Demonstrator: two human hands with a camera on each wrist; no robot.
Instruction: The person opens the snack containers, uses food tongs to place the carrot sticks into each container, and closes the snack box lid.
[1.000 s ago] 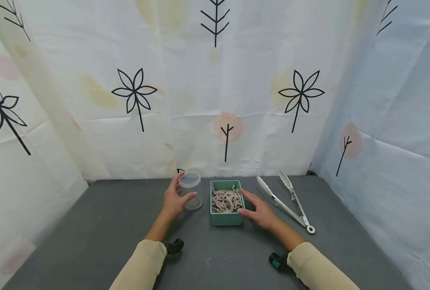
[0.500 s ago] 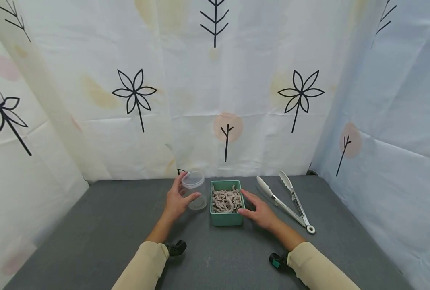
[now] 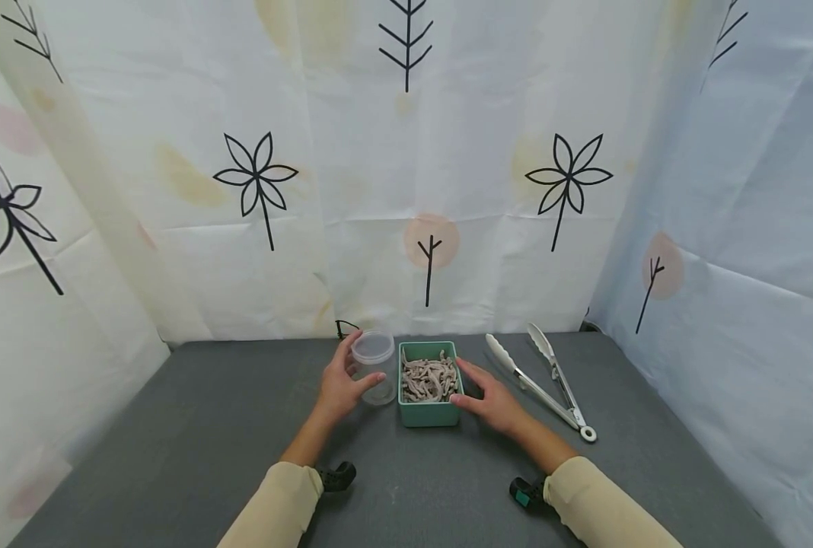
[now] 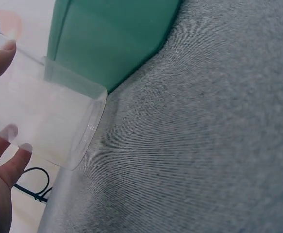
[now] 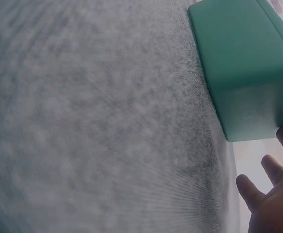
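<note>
Two bare hands reach across a gray counter (image 3: 393,487). The left hand (image 3: 340,390) grasps a clear plastic jar (image 3: 379,367), thumb on its near side and fingers curved round its left; gripping from both sides likely keeps it upright. Whether its base fully meets the counter, I cannot tell. The jar is just left of a green box (image 3: 428,415), which sits flat, its open top facing up, so the grayish, twisted pieces (image 3: 428,380) heaped inside remain contained and within reach. The right hand (image 3: 495,402) clenches nothing: thumb and a finger touch the box's right edge while other fingers spread free in the right wrist view, a light touch that probably steadies the box. To the right, metal tongs (image 3: 537,390) lie with arms spread, pale tips pointing away from the person, apparently set aside.
</note>
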